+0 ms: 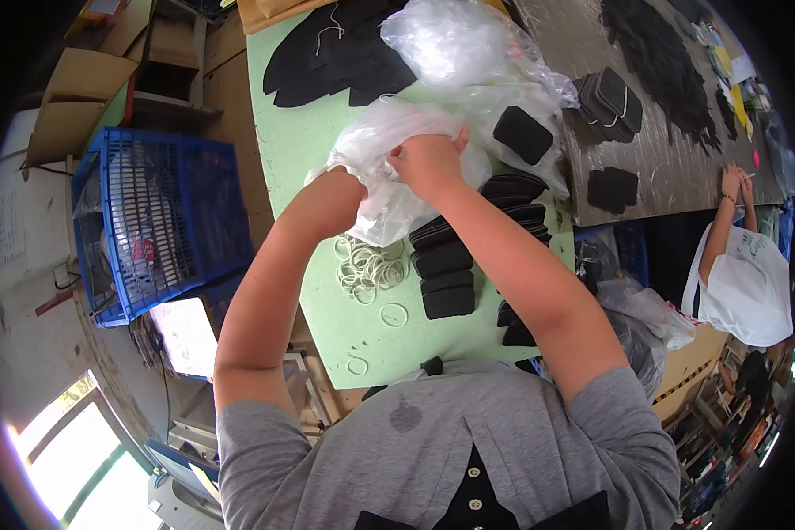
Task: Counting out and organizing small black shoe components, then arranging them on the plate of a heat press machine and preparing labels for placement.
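A crumpled, clear-white plastic bag (389, 212) lies on the green tabletop, bunched between my two hands. My left hand (334, 201) is closed on the bag's left edge. Over its upper right part, my right hand (431, 168) pinches the plastic between thumb and fingers. What the bag holds, if anything, cannot be made out. Close below it spreads a heap of pale rubber bands (368, 267), with a single band (394, 314) lying apart. Stacks of black fabric pads (442, 265) stand in rows by my right forearm, which partly hides them.
Black fabric pieces (336, 57) and a large plastic bag (450, 40) lie at the far side. One black pad (523, 134) rests on plastic. Tied black stacks (609, 104) sit on the grey table (556, 26). A blue crate (163, 212) stands left; another person (742, 274) works at right.
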### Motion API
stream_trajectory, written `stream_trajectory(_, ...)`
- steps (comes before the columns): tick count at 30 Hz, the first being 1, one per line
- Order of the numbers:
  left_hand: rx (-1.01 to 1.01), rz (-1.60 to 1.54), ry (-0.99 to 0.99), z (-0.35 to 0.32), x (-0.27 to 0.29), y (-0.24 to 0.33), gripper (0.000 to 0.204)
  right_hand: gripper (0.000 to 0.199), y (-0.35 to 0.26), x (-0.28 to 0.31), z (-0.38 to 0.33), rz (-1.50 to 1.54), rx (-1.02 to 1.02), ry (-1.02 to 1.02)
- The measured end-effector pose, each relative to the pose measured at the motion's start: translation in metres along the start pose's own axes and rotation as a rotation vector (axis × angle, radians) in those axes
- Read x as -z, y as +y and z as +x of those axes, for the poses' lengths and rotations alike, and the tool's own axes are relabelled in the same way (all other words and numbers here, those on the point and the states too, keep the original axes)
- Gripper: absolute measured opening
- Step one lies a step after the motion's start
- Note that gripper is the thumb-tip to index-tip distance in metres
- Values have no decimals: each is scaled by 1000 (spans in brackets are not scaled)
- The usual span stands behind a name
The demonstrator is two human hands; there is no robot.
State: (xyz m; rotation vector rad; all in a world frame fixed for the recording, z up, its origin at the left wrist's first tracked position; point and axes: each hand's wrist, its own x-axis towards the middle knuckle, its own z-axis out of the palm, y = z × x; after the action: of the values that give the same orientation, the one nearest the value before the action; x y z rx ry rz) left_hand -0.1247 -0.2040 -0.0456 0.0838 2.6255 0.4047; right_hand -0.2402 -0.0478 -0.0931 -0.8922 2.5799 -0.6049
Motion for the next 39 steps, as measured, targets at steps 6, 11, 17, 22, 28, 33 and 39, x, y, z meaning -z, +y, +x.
stream_trajectory(6,449,-1020,138,3,10,2,38,4,-2,5,-35,21,400,476)
stream_trajectory(11,464,-1529,326,5,-27,1,49,11,-9,-4,-61,10,550,252)
stream_trajectory(17,484,-1543,401,-1,-33,8,49,15,7,3,-63,-43,553,103)
stream_trajectory(22,397,-1169,305,-5,-33,13,37,22,-4,1,-78,-176,731,89)
stream_trajectory(28,339,-1895,450,-9,-56,-9,29,24,-5,3,-87,-114,697,-26)
stream_trajectory(33,350,-1932,419,-12,-59,-14,30,22,-1,2,-88,-10,685,-22)
stream_trajectory(39,297,-1932,429,-14,-58,-13,30,20,1,5,-81,98,568,10)
